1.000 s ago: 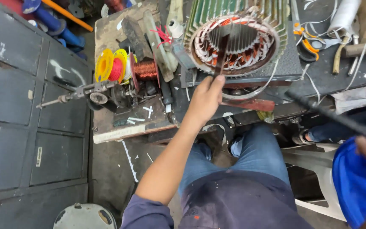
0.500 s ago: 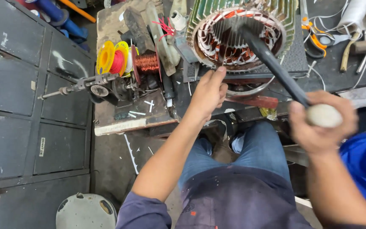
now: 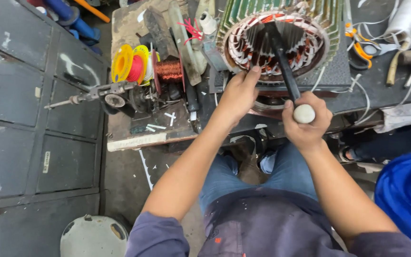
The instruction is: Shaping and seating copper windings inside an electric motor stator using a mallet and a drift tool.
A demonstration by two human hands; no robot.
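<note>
— So, where are your hands at this moment?

— My right hand (image 3: 306,119) is closed tight around the lower end of a black mallet (image 3: 281,62), all fingers wrapped. The pale butt of the handle shows out of my fist. The head of the mallet is inside the opening of the motor stator (image 3: 281,43), which lies on the workbench (image 3: 134,138) in front of my knees.

— And the left one?

— My left hand (image 3: 238,93) rests on the near rim of the stator. The fingers are pressed together and bent over the edge; I cannot tell if they pinch something there.

— How far is the work, in your opinion?

— I judge it is in the middle. Copper windings with white insulation already sit in the slots all around, but loose white leads hang out at the right side, so the shaping and tying seems not finished. A spool of copper wire (image 3: 169,70) and yellow reels (image 3: 128,64) stand near, on the left.
</note>
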